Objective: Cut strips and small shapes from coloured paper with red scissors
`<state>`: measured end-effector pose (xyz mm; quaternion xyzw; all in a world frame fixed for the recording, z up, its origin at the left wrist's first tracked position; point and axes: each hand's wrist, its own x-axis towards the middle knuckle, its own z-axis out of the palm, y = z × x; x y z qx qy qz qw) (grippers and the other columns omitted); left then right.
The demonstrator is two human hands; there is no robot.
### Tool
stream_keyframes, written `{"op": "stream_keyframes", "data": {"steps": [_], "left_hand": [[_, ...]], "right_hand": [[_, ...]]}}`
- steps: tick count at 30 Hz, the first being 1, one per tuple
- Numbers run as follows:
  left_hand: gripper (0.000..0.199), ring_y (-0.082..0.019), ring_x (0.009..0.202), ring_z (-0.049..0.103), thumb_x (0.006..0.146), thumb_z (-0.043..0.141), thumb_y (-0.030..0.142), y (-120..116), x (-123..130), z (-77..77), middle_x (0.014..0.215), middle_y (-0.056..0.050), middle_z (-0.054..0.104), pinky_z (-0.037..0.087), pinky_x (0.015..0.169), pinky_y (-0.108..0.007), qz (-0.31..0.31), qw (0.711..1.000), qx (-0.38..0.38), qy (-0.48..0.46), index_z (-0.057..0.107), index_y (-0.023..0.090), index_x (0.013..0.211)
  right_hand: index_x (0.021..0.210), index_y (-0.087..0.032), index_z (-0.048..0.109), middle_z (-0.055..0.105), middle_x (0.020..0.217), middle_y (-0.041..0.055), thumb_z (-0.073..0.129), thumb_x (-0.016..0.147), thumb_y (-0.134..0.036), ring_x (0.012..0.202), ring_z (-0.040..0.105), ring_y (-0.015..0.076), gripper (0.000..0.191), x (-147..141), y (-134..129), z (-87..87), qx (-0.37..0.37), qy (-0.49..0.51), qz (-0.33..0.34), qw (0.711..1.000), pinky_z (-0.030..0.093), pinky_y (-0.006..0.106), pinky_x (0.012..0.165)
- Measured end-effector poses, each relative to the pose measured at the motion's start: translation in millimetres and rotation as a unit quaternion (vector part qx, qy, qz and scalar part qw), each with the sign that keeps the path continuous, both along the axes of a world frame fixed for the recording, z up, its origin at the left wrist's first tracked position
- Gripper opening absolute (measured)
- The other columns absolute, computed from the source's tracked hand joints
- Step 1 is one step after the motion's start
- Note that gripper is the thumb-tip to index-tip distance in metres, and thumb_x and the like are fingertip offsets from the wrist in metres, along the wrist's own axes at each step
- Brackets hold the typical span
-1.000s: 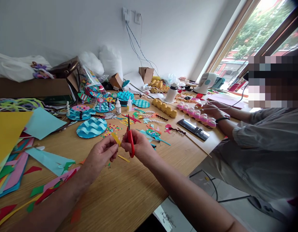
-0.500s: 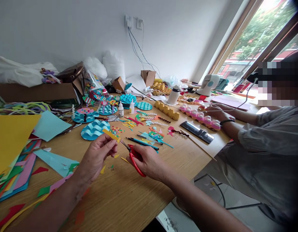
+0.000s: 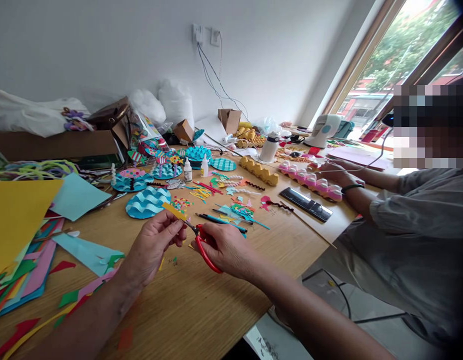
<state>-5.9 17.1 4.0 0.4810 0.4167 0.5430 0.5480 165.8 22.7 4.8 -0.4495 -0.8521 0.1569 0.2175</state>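
Note:
Between the thumb and fingers of my left hand [image 3: 156, 240] is a small strip of yellow paper [image 3: 173, 210]. My right hand [image 3: 229, 250] grips the red handles of a pair of scissors [image 3: 208, 255]. The scissor blades reach the right end of the strip, close to my left fingertips; whether they are fully closed is hard to see. Beyond my hands lie dark and blue pens [image 3: 222, 222] and a pile of cut paper bits [image 3: 242, 212]. A round blue base with paper waves [image 3: 148, 201] sits behind my left hand.
Coloured paper sheets [image 3: 21, 215] and scraps cover the table's left side. Two small glue bottles [image 3: 204, 166], egg-carton strips [image 3: 258, 170] and a black phone-like slab [image 3: 305, 204] stand or lie farther back. At the right, another person [image 3: 415, 215] handles a pink egg-carton strip [image 3: 310, 181].
The scissors have moved slightly left and in to the yellow strip, where their blades now meet its end. My left hand has shifted a little right.

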Motion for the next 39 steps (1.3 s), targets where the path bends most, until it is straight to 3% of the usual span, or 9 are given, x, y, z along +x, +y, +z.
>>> {"op": "stream_keyframes", "data": {"steps": [12,31,39], "left_hand": [[0.007,-0.009,0.060,0.053,0.075,0.061,0.025,-0.5,1.6,-0.9,0.065,0.003,0.061,0.043,0.055,-0.021,-0.010,1.000,-0.012,0.005,0.060,0.019,0.075],[0.011,-0.009,0.059,0.054,0.075,0.062,0.030,2.7,-4.1,-2.0,0.066,0.003,0.061,0.044,0.056,-0.021,0.010,1.000,-0.018,0.001,0.061,0.019,0.075],[0.010,-0.010,0.059,0.054,0.073,0.063,0.029,0.5,-2.5,-1.2,0.065,0.002,0.062,0.044,0.057,-0.021,0.010,1.000,-0.017,0.011,0.062,0.019,0.073]], "right_hand": [[0.066,-0.017,0.050,0.050,0.056,-0.0017,0.046,0.083,-0.033,0.048,0.031,0.0067,0.024,-0.3,-2.3,5.1,0.014,-0.014,-0.019,1.000,0.019,0.021,0.048],[0.072,-0.016,0.058,0.060,0.064,0.0029,0.043,0.086,-0.036,0.052,0.043,0.0092,0.028,1.3,-2.0,3.1,0.022,-0.051,-0.025,0.998,0.024,0.022,0.050],[0.071,-0.016,0.056,0.054,0.060,0.0007,0.044,0.086,-0.036,0.051,0.038,0.0084,0.027,1.1,-0.8,2.0,0.017,-0.034,-0.016,0.999,0.025,0.021,0.051]]}}
